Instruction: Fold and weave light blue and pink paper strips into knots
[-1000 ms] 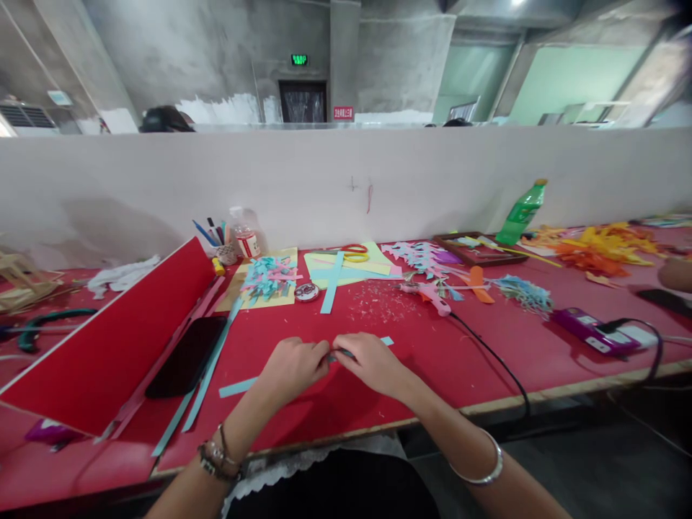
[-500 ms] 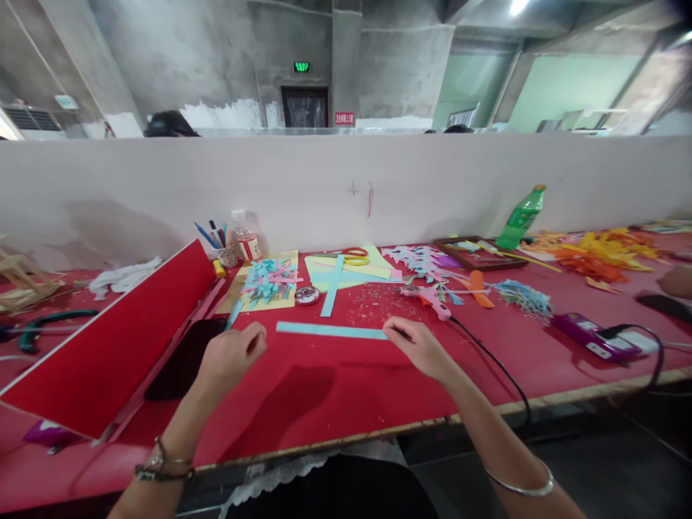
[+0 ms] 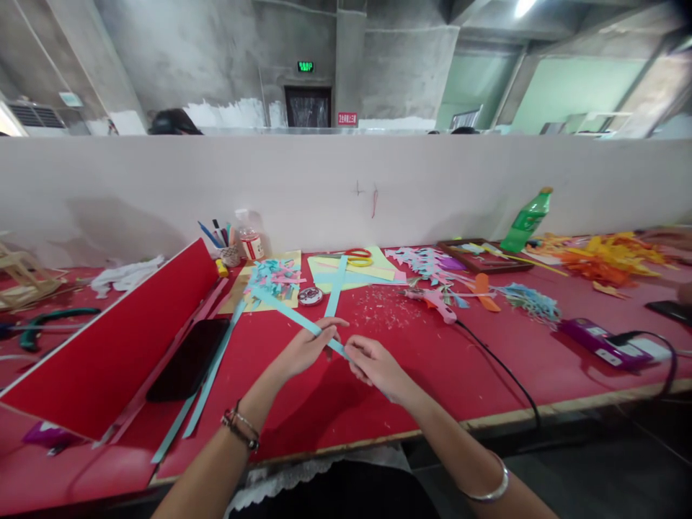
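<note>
Over the red tabletop, a light blue paper strip (image 3: 292, 313) slants from upper left down to my hands. My left hand (image 3: 309, 347) has its thumb and fingers closed on the strip partway along. At the lower right end, my right hand (image 3: 375, 366) pinches the same strip, close beside the left. Behind them a second blue strip (image 3: 337, 285) lies on pale yellow and blue paper sheets (image 3: 378, 268). Red and yellow scissors (image 3: 359, 256) rest on these sheets. More blue strips (image 3: 213, 382) lie by a black phone (image 3: 189, 360) to the left.
A red board (image 3: 119, 339) leans at left. Curled paper pieces (image 3: 275, 277) and a round tin (image 3: 310, 296) sit behind my hands. Right of them are a pink glue gun (image 3: 435, 301) with a black cord, a purple power strip (image 3: 602, 342) and a green bottle (image 3: 527, 222).
My left hand has moved right and taken hold of the strip. My right hand has come left and lower, and the strip has turned to a slant.
</note>
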Motion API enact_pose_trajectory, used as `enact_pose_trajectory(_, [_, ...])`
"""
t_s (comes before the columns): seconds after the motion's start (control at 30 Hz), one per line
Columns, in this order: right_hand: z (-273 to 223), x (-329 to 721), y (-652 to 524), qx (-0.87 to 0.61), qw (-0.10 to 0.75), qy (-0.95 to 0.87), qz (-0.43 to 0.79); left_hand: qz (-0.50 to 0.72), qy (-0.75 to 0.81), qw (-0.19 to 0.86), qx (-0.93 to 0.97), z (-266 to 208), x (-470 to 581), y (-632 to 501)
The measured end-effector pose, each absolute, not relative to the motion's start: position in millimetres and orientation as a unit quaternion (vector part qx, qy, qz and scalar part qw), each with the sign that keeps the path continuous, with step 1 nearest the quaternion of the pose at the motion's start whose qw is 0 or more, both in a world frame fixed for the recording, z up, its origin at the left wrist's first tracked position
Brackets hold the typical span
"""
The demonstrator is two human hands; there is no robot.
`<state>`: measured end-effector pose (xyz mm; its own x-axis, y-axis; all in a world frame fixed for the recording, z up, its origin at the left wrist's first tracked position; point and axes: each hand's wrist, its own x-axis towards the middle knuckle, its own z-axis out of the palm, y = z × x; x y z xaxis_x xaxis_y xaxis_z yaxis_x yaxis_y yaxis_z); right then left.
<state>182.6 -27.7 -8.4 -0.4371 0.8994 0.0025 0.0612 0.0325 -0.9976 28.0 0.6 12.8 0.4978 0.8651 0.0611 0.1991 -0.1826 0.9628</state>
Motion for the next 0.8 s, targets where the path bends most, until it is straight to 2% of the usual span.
enact_pose_trajectory(0.1, [-7.2, 188.1, -28.2, -0.36, 0.271, -0.649, 0.613, 0.351, 0.37, 0.503, 0.698, 7.3, 25.6, 9.3])
enact_pose_trajectory(0.17, [-3.8, 193.3, -24.1, -0.349, 0.256, -0.685, 0.586, 0.366, 0.372, 0.487, 0.7, 4.2, 23.5, 12.5])
enact_pose_trajectory(0.27, [6.1, 198.8, -6.8, -0.379, 0.352, -0.694, 0.501, 0.355, 0.399, 0.486, 0.692, -0.4, 25.3, 12.1])
enact_pose_trajectory(0.43, [17.4, 186.8, 33.2, -0.381, 0.455, -0.621, 0.512, 0.303, 0.449, 0.503, 0.674, -11.5, 42.2, 7.6])
enact_pose_trajectory(0.7, [-6.2, 168.7, 73.4, -0.384, 0.48, -0.588, 0.525, 0.287, 0.468, 0.45, 0.705, -28.7, 54.4, 9.5])
enact_pose_trajectory(0.8, [-16.4, 172.3, 76.3, -0.364, 0.489, -0.567, 0.554, 0.298, 0.476, 0.479, 0.675, -33.5, 53.1, 17.0])
